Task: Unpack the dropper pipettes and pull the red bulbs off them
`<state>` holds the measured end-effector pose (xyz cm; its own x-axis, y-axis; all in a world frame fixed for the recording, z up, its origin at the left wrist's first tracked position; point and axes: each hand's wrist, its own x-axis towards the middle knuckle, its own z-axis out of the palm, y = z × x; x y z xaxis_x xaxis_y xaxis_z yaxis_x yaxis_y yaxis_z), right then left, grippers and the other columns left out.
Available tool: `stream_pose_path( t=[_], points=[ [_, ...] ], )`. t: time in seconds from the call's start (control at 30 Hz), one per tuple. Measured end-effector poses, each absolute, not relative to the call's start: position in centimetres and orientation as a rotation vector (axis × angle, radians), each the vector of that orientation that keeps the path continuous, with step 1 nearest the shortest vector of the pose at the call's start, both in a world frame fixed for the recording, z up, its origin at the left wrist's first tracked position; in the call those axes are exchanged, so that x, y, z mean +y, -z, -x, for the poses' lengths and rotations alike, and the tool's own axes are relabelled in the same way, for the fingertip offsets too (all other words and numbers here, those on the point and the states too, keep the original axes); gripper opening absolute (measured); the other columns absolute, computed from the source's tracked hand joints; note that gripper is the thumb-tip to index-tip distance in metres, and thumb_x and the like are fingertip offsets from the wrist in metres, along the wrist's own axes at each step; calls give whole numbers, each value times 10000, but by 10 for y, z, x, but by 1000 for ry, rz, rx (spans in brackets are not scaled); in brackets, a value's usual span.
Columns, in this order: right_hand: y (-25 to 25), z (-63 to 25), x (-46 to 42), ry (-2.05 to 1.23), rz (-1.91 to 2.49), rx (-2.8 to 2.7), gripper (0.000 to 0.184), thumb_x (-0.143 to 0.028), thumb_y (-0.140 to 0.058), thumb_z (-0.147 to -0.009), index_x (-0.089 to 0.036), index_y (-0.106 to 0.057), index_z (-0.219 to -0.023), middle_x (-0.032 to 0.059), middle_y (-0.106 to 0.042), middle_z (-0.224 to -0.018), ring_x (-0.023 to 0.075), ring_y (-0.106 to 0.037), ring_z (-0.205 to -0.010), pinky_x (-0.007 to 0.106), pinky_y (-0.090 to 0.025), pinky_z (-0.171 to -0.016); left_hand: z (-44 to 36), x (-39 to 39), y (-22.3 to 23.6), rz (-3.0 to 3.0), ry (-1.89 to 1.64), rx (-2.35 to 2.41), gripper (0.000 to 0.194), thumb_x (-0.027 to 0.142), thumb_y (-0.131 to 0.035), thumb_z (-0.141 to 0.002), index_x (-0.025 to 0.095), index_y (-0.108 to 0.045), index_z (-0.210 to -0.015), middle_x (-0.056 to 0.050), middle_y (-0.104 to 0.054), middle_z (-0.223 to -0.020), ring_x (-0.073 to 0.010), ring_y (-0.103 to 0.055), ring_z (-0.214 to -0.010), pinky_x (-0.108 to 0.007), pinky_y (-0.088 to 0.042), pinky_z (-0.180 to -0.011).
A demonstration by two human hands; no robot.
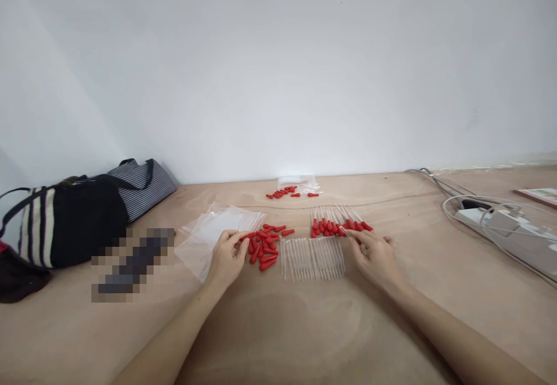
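Note:
My left hand (229, 254) is closed in a pinch on a red rubber bulb (249, 236) at the edge of a loose pile of red bulbs (262, 250). Over the near end of a row of droppers with red bulbs fitted (327, 226) is my right hand (373, 251). Its thumb and forefinger are pinched by one of those droppers; whether they grip it is hard to make out. Between my hands lies a row of clear dropper tubes without bulbs (311, 258), side by side, tips towards me.
Clear zip bags (217, 222) lie left of the pile. Farther back are more red bulbs (282, 192) beside a clear bag (300, 183). Black and striped bags (87, 216) stand left, near a blurred dark object (137, 263). A power strip (500, 228) with cables sits right.

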<state>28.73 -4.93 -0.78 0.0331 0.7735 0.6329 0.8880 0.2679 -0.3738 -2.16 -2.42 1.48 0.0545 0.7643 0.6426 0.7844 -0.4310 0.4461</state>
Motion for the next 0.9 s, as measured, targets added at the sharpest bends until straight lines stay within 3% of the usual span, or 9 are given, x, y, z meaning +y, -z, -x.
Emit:
stream_pose_path(
  t=[0.23,0.47,0.67,0.9],
  points=[
    [10,-296,-47,-2,1739,-1872,279,-161,-398,-719,-235,-650,-813,-13,-590,-528,156,-538,-511,266,-307,-555,22,-17,-6,2356,1261,-1916,184,289,-506,-728,163,-593,-829,5,-580,-641,-123,-541,-523,-241,-468,-505],
    [20,-296,-37,-76,1661,-1938,257,-134,-391,-690,-220,-632,-695,-5,-585,-548,149,-545,-539,241,-325,-534,18,-25,-15,2104,1304,-1643,205,350,-526,-753,181,-603,-841,-37,-610,-724,-193,-547,-712,-323,-450,-662],
    [22,-290,-34,-87,1639,-1928,255,-127,-398,-686,-213,-636,-655,1,-597,-546,145,-549,-533,236,-341,-525,-8,-45,-9,2404,1199,-1277,122,236,-501,-802,207,-615,-770,-20,-594,-721,-159,-528,-720,-303,-418,-703],
    [23,-284,-32,-80,1611,-1886,248,-175,-405,-747,-192,-653,-745,35,-651,-679,157,-582,-618,241,-369,-553,-11,-46,-5,2492,1130,-1174,124,206,-509,-798,207,-622,-747,-20,-583,-704,-155,-510,-712,-298,-414,-681]
  ],
)
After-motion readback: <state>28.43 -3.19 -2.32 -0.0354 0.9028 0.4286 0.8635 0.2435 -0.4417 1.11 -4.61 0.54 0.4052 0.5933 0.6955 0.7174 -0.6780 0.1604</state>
